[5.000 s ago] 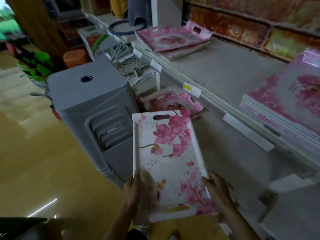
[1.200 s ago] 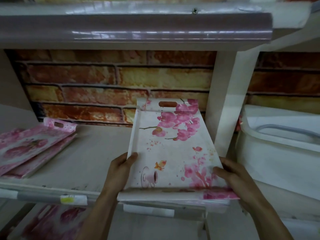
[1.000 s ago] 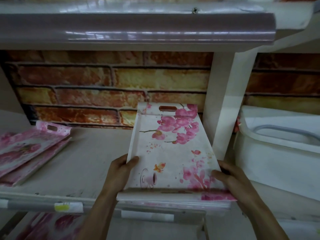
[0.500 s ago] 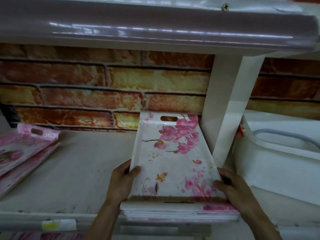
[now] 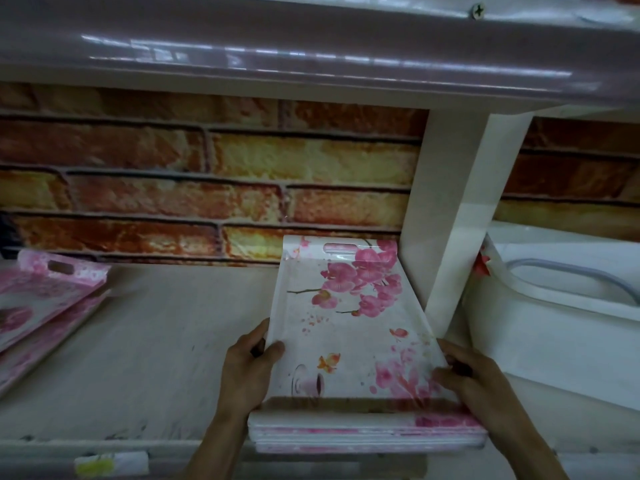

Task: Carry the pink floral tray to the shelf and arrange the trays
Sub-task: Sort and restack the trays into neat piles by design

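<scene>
Pink floral tray (image 5: 346, 323) slid deeper onto shelf (image 5: 138, 358), left hand (image 5: 247, 372), right hand (image 5: 474, 379) clamping it.

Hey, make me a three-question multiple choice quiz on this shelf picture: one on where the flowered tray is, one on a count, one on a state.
1. Where is the pink floral tray?
A. in a cardboard box
B. on a stack of trays by the white post
C. on the floor

2. How many hands hold it?
A. none
B. one
C. two

3. Which way does it lie?
A. printed side up
B. printed side down
C. standing on edge

Answers:
1 B: layered tray edges show under it, right beside the post.
2 C: the left hand grips its left edge and the right hand grips its right edge.
3 A: its blossoms face the camera.
</scene>
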Action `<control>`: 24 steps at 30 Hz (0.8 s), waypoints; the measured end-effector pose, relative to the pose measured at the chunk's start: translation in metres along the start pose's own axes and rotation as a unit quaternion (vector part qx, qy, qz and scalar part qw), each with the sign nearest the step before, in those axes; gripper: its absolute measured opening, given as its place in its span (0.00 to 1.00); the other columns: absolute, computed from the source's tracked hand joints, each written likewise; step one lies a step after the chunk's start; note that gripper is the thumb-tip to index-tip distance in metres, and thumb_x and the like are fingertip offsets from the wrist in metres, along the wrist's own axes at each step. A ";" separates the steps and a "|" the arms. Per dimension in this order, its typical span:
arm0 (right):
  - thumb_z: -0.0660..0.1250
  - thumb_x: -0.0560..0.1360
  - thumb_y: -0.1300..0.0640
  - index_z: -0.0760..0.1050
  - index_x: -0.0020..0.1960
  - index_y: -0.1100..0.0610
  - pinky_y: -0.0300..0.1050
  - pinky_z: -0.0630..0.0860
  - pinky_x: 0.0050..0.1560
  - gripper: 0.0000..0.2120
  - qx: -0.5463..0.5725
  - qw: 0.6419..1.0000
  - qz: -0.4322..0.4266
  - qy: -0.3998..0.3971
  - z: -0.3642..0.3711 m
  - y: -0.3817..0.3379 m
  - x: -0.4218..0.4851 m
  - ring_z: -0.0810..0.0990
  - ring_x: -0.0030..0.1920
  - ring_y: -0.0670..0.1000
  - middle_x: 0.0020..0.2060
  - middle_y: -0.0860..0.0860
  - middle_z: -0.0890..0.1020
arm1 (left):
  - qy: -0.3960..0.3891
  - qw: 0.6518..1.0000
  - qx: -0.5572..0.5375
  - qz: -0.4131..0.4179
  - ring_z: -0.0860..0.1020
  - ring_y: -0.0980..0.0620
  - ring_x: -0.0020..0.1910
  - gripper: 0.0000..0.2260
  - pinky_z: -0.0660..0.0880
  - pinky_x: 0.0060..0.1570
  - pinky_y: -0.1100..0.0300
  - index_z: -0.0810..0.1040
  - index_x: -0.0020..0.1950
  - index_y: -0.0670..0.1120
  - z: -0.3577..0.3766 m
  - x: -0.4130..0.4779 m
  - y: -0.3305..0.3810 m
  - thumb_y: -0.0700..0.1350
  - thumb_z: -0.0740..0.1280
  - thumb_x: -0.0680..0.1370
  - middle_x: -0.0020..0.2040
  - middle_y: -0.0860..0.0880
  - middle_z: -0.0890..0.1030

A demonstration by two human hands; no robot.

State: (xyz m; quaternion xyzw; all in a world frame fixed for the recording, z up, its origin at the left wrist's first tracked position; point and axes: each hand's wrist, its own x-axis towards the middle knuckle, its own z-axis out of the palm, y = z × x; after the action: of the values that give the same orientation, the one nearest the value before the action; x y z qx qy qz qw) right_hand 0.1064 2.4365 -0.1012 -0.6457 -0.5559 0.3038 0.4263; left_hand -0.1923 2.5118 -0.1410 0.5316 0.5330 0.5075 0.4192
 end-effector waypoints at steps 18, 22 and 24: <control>0.68 0.73 0.68 0.81 0.57 0.50 0.38 0.78 0.42 0.18 0.110 0.992 0.050 -0.029 -0.001 0.014 0.002 0.85 0.46 0.52 0.47 0.54 0.85 | -0.021 0.998 -0.048 -0.025 0.84 0.58 0.47 0.16 0.79 0.39 0.69 0.81 0.60 0.56 -0.001 -0.002 -0.006 0.37 0.67 0.79 0.48 0.58 0.86; 0.65 0.74 0.70 0.81 0.56 0.48 0.38 0.79 0.39 0.21 0.141 0.987 0.066 -0.033 -0.001 0.018 0.002 0.85 0.45 0.53 0.46 0.56 0.85 | -0.025 0.997 -0.061 -0.036 0.84 0.58 0.44 0.15 0.78 0.37 0.69 0.82 0.59 0.56 -0.001 -0.004 -0.005 0.38 0.68 0.78 0.47 0.57 0.86; 0.64 0.74 0.71 0.81 0.56 0.47 0.38 0.79 0.38 0.21 0.157 0.984 0.070 -0.037 0.000 0.018 0.001 0.85 0.44 0.51 0.43 0.52 0.85 | -0.023 0.997 -0.064 -0.038 0.85 0.56 0.45 0.15 0.79 0.38 0.67 0.82 0.60 0.56 -0.002 -0.005 -0.006 0.40 0.69 0.78 0.49 0.54 0.86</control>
State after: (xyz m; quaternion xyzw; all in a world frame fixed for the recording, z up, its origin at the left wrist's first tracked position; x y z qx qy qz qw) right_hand 0.1147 2.4376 -0.1167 -0.5960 -0.4703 0.4404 0.4791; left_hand -0.1950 2.5075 -0.1469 0.4949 0.5096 0.5117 0.4833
